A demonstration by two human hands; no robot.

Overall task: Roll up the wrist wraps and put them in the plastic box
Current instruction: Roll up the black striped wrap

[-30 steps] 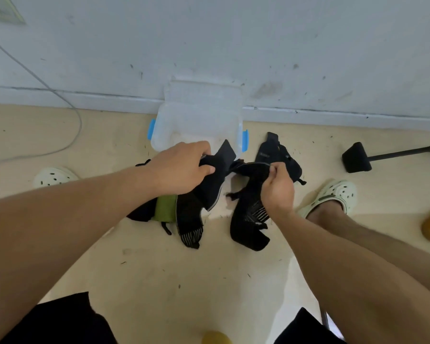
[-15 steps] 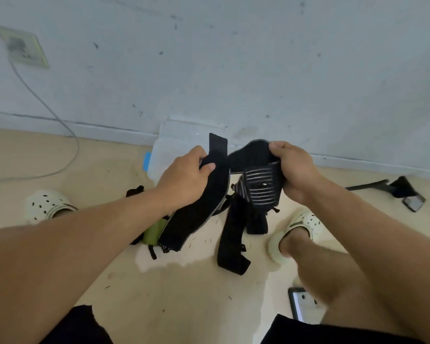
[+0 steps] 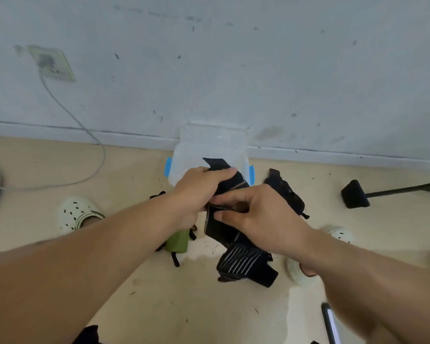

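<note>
Above floor, before plastic box (image 3: 210, 145) | black wrist wrap (image 3: 224, 227), lifted for rolling | left hand (image 3: 196, 192) grips top | right hand (image 3: 256, 214) pinches fold.

Black wrist wrap (image 3: 230, 228) matt woven cloth, ribbed grey-striped end; plastic box (image 3: 210, 147) clear glossy plastic, blue clips; floor (image 3: 139, 281) smooth pale, scuffed; wall (image 3: 233, 70) matt, marked.

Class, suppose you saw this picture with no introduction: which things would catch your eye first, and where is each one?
At the centre, the left hand and the right hand both grip a black fabric wrist wrap with a grey-striped end, which hangs above the beige floor. Just behind the hands, a clear plastic box with blue side clips stands open against the grey wall. A folded olive-green wrap lies on the floor below the left wrist.
</note>
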